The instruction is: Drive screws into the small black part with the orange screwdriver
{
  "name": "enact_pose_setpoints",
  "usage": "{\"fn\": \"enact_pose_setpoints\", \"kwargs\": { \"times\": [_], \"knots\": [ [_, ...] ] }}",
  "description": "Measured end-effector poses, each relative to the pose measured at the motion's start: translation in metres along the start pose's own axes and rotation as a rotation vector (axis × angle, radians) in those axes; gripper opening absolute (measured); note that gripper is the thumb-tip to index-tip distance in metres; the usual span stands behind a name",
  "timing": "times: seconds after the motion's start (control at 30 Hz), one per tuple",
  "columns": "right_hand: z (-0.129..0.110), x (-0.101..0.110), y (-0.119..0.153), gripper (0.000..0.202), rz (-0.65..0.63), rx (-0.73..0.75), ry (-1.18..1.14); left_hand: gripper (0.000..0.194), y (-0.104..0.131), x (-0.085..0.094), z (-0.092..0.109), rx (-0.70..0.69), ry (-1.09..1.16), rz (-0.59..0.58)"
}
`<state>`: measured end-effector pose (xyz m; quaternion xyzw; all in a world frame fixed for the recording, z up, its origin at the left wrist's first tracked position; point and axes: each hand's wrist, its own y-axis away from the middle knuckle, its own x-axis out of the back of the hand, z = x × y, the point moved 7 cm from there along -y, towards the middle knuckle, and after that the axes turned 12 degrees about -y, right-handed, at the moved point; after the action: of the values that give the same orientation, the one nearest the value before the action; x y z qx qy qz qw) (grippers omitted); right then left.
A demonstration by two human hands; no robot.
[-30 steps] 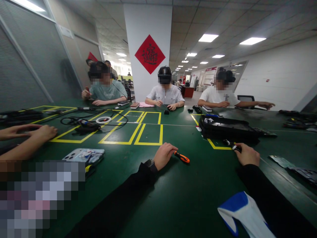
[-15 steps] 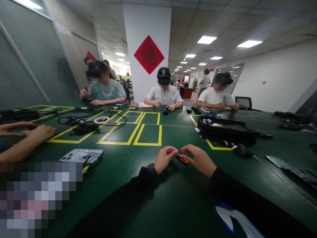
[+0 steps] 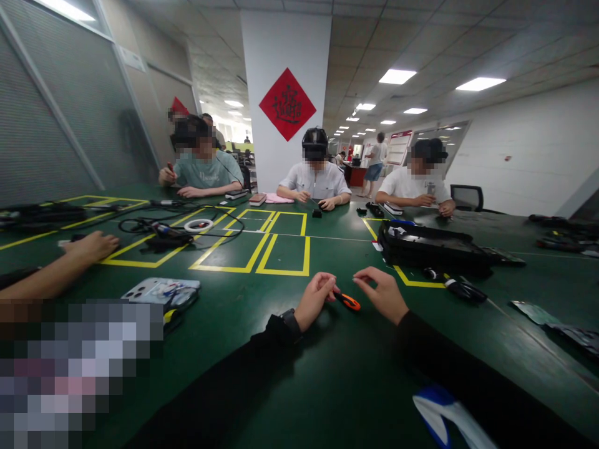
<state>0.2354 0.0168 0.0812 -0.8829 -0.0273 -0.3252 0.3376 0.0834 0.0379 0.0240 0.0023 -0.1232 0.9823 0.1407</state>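
Note:
My left hand is closed, with the fingertips pinched round the front end of a small screwdriver. Its orange and black handle sticks out to the right, above the green table, while the shaft is hidden by my fingers. Just right of the handle and apart from it, my right hand holds thumb and forefinger together in a pinch. Whatever may be between those fingertips is too small to make out.
A black open case stands at the right, with a black cable bundle before it. Yellow tape outlines mark the green table. Left lies a phone-like case, near another person's arm. Three people sit opposite.
My right hand has drawn away from the screwdriver handle and its fingertips have come together. My left hand keeps its hold. The neighbour's hand at left has shifted, and the view has swung slightly.

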Motion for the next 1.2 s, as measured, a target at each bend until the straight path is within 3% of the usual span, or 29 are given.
{"fn": "enact_pose_setpoints", "kwargs": {
  "times": [0.1,0.23,0.3,0.37,0.47,0.73,1.2],
  "knots": [
    [0.066,0.068,0.023,0.023,0.203,-0.097,0.228,0.036,-0.002,0.000,-0.007,0.055,0.016,0.028],
    [0.154,0.172,0.081,0.028,0.539,-0.316,0.567,0.035,-0.004,0.001,-0.013,0.057,-0.018,0.054],
    [0.180,0.204,0.105,0.027,0.583,-0.385,0.713,0.034,-0.003,0.001,-0.015,0.039,-0.031,0.063],
    [0.192,0.221,0.118,0.026,0.553,-0.408,0.847,0.033,-0.003,0.000,-0.015,0.024,-0.040,0.064],
    [0.194,0.225,0.124,0.023,0.445,-0.388,0.974,0.033,-0.002,0.000,-0.014,0.010,-0.040,0.054],
    [0.175,0.203,0.108,0.024,0.269,-0.266,1.047,0.035,0.000,-0.003,-0.012,0.012,-0.034,0.030],
    [0.179,0.201,0.110,0.025,0.207,-0.292,1.124,0.034,0.000,-0.003,-0.011,0.014,-0.044,0.023]
  ]
}}
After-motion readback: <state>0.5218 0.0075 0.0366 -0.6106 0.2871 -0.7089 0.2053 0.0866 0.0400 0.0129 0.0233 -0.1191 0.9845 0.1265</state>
